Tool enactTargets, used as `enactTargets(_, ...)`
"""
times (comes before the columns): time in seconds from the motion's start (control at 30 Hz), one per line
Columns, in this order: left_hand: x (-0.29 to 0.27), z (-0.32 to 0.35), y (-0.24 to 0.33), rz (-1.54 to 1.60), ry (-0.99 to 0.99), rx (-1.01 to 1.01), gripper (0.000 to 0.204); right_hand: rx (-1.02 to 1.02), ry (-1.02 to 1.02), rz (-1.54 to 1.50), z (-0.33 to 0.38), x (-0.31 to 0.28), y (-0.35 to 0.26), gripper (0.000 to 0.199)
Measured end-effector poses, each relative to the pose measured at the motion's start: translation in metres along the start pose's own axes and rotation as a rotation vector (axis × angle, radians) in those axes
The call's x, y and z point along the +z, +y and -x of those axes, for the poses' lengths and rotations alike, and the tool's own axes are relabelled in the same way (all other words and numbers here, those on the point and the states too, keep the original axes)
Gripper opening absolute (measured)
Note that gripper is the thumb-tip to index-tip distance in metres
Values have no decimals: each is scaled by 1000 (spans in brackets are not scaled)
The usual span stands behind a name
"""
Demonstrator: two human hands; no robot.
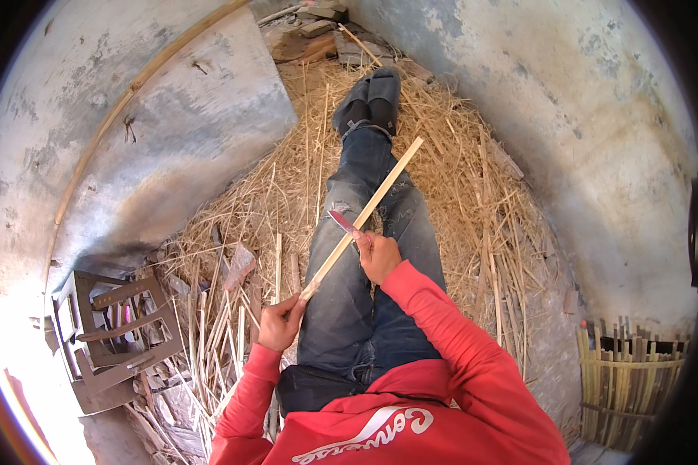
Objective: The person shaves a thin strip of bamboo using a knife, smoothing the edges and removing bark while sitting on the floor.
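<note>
A long pale strip of split bamboo or wood (385, 186) slants across my legs, from near my left knee up toward my right shin. My left hand (280, 322) pinches its near end beside my thigh. In my right hand (378, 256) is a small knife (341, 221) with a reddish blade, held against the strip around its middle. The blade points away to the upper left, and the handle is mostly hidden by my fingers. My outstretched legs in worn jeans (341, 310) lie beneath the strip.
Shavings and straw-like strips (457, 178) cover the floor around my legs. Loose slats (209, 341) lie to my left, near a brown slatted frame (124, 333). A bundle of upright sticks (628, 380) stands at the right. Plastered walls (566, 116) close in on both sides.
</note>
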State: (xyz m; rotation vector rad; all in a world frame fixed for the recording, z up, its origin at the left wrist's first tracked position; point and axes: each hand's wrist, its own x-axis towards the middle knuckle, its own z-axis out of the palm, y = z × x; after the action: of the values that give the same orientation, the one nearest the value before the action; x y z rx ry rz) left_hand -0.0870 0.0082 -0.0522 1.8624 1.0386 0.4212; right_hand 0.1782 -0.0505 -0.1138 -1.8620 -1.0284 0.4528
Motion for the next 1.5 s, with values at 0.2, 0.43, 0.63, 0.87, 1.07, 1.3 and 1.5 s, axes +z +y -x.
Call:
enactTargets(0.2,29,-46,40,-120,16,92,23,-3,-83,-31,8,0,-13,53)
enactTargets(0.43,28,-61,53,-192,-42,80,25,237,-334,-299,8,-9,-3,51)
enactTargets(0.63,18,-48,42,-169,133,149,26,398,-178,-547,-10,-49,5,38)
enactTargets(0.87,5,-50,29,-197,259,122,28,198,51,-45,3,-64,-15,56)
enactTargets(1.07,9,-53,38,-160,281,137,27,312,-155,437,10,-64,-12,49)
enactTargets(1.3,13,-53,36,-175,267,197,27,235,-384,663,3,-98,-49,36)
enactTargets(1.5,18,-47,42,-165,208,121,25,181,-426,852,4,-103,-49,26)
